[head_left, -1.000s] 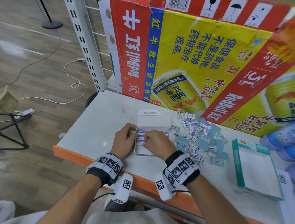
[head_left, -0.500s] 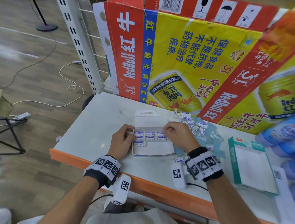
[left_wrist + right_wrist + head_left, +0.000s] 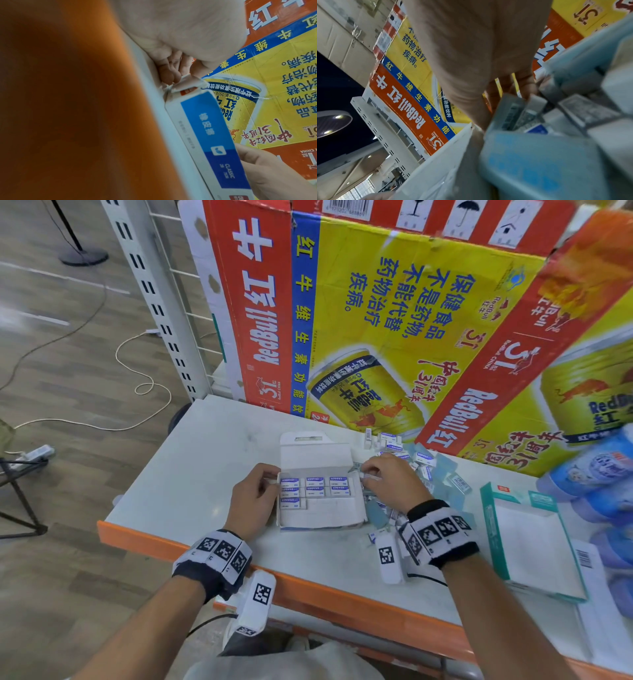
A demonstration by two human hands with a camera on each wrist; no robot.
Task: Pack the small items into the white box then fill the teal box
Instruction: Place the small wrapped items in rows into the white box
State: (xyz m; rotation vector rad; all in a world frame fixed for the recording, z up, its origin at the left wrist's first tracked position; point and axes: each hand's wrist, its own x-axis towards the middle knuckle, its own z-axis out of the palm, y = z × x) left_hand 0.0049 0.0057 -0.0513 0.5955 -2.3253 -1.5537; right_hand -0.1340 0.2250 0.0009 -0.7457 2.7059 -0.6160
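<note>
Left hand [image 3: 251, 501] unchanged, fingers pinching the near-left flap of the white box [image 3: 322, 513]. Box lies flat mid-table, long axis left-right, lid flap open toward the far side; six erasers [image 3: 314, 487] inside read "ERASER". Right hand [image 3: 388, 482] has left the box for the loose pile [image 3: 424, 465] at right, curled around an eraser. Teal box [image 3: 493, 529] far right, open.

I see white box [image 3: 322, 513], blue band on its side. Erasers [image 3: 310, 489] inside: white with blue labels. Teal box [image 3: 527, 542]: teal walls, white inside. Tabletop [image 3: 191, 474] pale white, edge orange. Cartons [image 3: 394, 320] behind: red, yellow, blue stripe, blue and white lettering. Wristbands [image 3: 219, 556] black with white square-code tags.
</note>
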